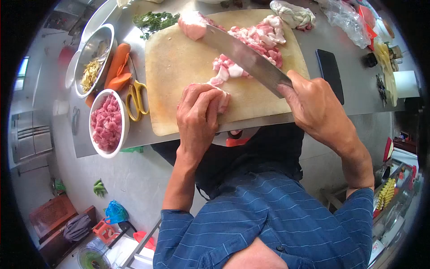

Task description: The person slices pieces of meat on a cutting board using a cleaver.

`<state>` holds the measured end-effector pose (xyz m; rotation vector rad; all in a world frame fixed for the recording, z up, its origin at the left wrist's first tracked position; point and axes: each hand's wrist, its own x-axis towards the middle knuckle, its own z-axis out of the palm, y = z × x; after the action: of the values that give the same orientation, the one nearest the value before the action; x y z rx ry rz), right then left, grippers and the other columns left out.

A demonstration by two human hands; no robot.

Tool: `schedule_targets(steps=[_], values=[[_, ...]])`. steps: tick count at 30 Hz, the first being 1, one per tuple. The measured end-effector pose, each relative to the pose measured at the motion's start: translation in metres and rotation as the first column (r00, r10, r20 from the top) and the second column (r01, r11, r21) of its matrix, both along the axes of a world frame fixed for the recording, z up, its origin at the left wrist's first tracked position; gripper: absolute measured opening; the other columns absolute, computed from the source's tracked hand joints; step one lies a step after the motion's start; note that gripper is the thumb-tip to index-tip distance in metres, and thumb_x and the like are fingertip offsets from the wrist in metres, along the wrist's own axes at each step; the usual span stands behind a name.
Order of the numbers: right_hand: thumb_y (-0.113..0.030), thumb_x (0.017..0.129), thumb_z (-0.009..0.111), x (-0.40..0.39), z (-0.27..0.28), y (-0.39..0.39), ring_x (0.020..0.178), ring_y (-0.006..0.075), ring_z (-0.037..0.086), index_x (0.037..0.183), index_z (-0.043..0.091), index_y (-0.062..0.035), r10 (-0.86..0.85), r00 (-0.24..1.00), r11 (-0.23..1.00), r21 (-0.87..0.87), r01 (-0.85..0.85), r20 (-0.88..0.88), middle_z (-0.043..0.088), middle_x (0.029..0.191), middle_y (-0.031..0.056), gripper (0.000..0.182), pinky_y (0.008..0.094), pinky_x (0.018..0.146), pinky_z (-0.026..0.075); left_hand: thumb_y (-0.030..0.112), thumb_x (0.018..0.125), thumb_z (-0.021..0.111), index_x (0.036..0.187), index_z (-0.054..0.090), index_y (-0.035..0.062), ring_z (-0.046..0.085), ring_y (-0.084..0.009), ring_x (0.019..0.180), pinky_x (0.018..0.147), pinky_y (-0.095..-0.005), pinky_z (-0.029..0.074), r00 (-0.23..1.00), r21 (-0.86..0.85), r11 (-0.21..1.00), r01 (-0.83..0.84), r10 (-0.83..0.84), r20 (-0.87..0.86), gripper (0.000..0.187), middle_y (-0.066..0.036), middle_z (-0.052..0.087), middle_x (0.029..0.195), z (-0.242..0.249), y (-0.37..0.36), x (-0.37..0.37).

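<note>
A wide-bladed knife (251,56) is gripped by its handle in my right hand (316,105), its blade slanting up and left over the cutting board (168,89). My left hand (199,112) has its fingers curled on a piece of meat (223,102) near the board's front edge. Cut pink and white meat (257,38) lies in a heap beyond the blade. A larger chunk of meat (192,25) is at the board's far left, by the blade's tip. The blade hides part of the heap.
Left of the board are yellow-handled scissors (135,99), a white bowl of chopped meat (105,123), carrots (118,67) and a metal bowl (94,60) with pale strips. Green herbs (154,22) lie behind. A phone (330,74) rests on the right.
</note>
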<state>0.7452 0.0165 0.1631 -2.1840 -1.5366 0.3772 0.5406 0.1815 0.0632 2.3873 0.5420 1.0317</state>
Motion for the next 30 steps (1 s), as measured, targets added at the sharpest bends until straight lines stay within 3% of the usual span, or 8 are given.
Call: schedule_targets(steps=[7, 13, 15, 18, 19, 21, 27, 30], values=[[-0.013, 0.105, 0.066, -0.015, 0.000, 0.013, 0.076, 0.0519, 0.068, 0.097, 0.059, 0.0027, 0.136, 0.989, 0.990, -0.010, -0.137, -0.058, 0.066, 0.075, 0.0302, 0.019, 0.0580, 0.066, 0.051, -0.001, 0.087, 0.078, 0.106, 0.078, 0.0018, 0.071, -0.0343, 0.105, 0.095, -0.0443, 0.057, 1.000, 0.076, 0.997, -0.007, 0.006, 0.009, 0.019, -0.012, 0.074, 0.108, 0.002, -0.002, -0.008], [-0.013, 0.100, 0.062, -0.016, -0.018, 0.029, 0.082, 0.0455, 0.074, 0.100, 0.063, 0.0020, 0.280, 0.941, 0.960, -0.075, -0.271, 0.192, 0.072, 0.084, 0.0255, 0.015, 0.0562, 0.073, 0.058, -0.004, 0.084, 0.076, 0.103, 0.077, 0.0008, 0.070, -0.0362, 0.109, 0.096, -0.0461, 0.057, 0.996, 0.029, 0.997, 0.071, -0.069, -0.050, 0.020, -0.013, 0.073, 0.107, 0.001, 0.001, -0.011], [-0.014, 0.102, 0.066, -0.019, -0.028, 0.040, 0.069, 0.0466, 0.068, 0.106, 0.063, 0.0029, 0.342, 0.882, 0.844, 0.305, -0.440, 0.325, 0.067, 0.071, 0.0208, 0.017, 0.0548, 0.067, 0.055, -0.005, 0.084, 0.076, 0.102, 0.076, 0.0005, 0.070, -0.0365, 0.109, 0.096, -0.0464, 0.057, 0.995, 0.029, 0.996, 0.081, -0.079, -0.055, 0.019, -0.013, 0.073, 0.107, 0.001, 0.002, -0.010], [-0.015, 0.101, 0.066, -0.027, -0.042, 0.072, 0.072, 0.0447, 0.072, 0.107, 0.065, 0.0045, 0.368, 0.857, 0.728, 0.462, -0.506, 0.360, 0.072, 0.077, 0.0197, 0.020, 0.0547, 0.068, 0.057, -0.005, 0.084, 0.076, 0.100, 0.075, 0.0002, 0.070, -0.0371, 0.108, 0.095, -0.0468, 0.057, 0.995, 0.026, 0.996, 0.088, -0.086, -0.039, 0.018, -0.013, 0.073, 0.106, 0.004, 0.003, -0.008], [-0.015, 0.101, 0.066, -0.033, -0.036, 0.087, 0.072, 0.0447, 0.072, 0.107, 0.065, 0.0045, 0.370, 0.855, 0.725, 0.463, -0.510, 0.362, 0.072, 0.077, 0.0197, 0.020, 0.0547, 0.068, 0.057, -0.005, 0.083, 0.077, 0.100, 0.075, 0.0007, 0.070, -0.0372, 0.108, 0.094, -0.0467, 0.057, 0.996, 0.028, 0.996, 0.082, -0.081, -0.036, 0.017, -0.013, 0.073, 0.105, 0.005, 0.002, -0.008], [-0.013, 0.097, 0.065, -0.041, -0.024, 0.112, 0.086, 0.0394, 0.079, 0.112, 0.067, 0.0032, 0.438, 0.866, 0.899, -0.089, -0.430, 0.242, 0.079, 0.091, 0.0214, 0.022, 0.0520, 0.074, 0.062, -0.004, 0.083, 0.078, 0.099, 0.075, 0.0011, 0.070, -0.0374, 0.108, 0.094, -0.0466, 0.057, 0.997, 0.035, 0.997, 0.064, -0.062, -0.036, 0.017, -0.013, 0.073, 0.105, 0.005, 0.002, -0.009], [-0.014, 0.106, 0.063, -0.017, -0.016, 0.091, 0.084, 0.0479, 0.074, 0.108, 0.064, 0.0044, 0.061, 0.998, 0.998, -0.016, -0.061, 0.018, 0.071, 0.086, 0.0325, 0.019, 0.0570, 0.070, 0.056, -0.003, 0.084, 0.079, 0.101, 0.076, 0.0026, 0.072, -0.0345, 0.104, 0.093, -0.0450, 0.058, 0.997, 0.007, 0.997, 0.075, -0.075, 0.027, 0.018, -0.011, 0.074, 0.106, -0.005, 0.003, -0.011], [-0.011, 0.105, 0.064, -0.010, -0.015, 0.060, 0.084, 0.0518, 0.070, 0.111, 0.063, 0.0037, 0.126, 0.987, 0.977, 0.162, -0.141, 0.103, 0.070, 0.086, 0.0320, 0.016, 0.0560, 0.070, 0.054, -0.002, 0.085, 0.079, 0.101, 0.077, 0.0027, 0.073, -0.0322, 0.103, 0.094, -0.0445, 0.058, 0.996, -0.055, 0.998, 0.025, -0.021, 0.083, 0.017, -0.011, 0.075, 0.107, -0.001, 0.001, -0.009]])
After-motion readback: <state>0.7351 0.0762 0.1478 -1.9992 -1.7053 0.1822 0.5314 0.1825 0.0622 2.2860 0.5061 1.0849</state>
